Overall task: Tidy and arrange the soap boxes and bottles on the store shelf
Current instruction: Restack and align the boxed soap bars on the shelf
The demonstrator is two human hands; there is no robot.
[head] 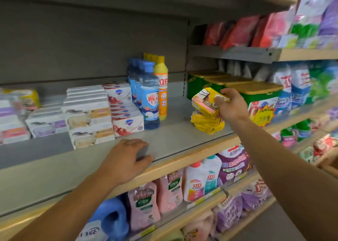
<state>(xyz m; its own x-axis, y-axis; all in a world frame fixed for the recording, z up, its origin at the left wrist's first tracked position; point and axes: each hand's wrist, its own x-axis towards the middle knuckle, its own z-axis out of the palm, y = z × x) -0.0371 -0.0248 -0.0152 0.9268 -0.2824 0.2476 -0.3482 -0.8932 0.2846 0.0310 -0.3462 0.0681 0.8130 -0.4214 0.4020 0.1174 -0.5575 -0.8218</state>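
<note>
Yellow soap pack [206,101] sits pinched in the right hand [231,106], raised above more yellow packs [207,124] on the grey shelf [173,140]; left hand [126,160] rests on the shelf edge, fingers curled over something small and grey; blue bottles [149,96] stand beside white soap boxes [87,116].

soap boxes [87,116] left on shelf [173,140] | bottles [149,94] just right of them | soap packs [207,123] further right, near front edge
</note>
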